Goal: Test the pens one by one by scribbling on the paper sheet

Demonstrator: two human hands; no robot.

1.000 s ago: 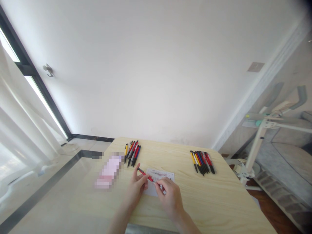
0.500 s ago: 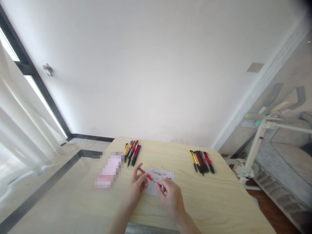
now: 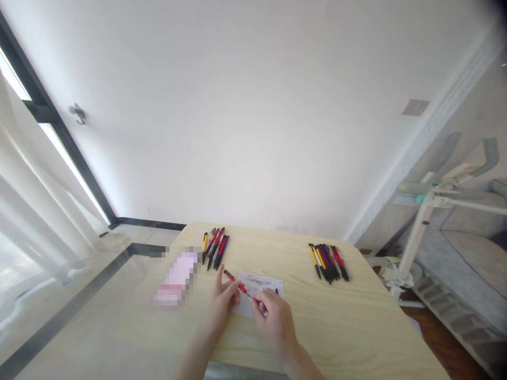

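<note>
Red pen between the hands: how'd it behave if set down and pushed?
The red pen would probably roll, since it looks slender and rounded. It seems stiff: no bend shows along it. Likely light too, given its thin body.

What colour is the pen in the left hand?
The pen is red, with a dark top end. It shows best in the head view.

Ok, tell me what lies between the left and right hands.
In the head view, a red pen spans the gap, its barrel in the left hand and its thin end at the right hand. White paper lies below.
</note>
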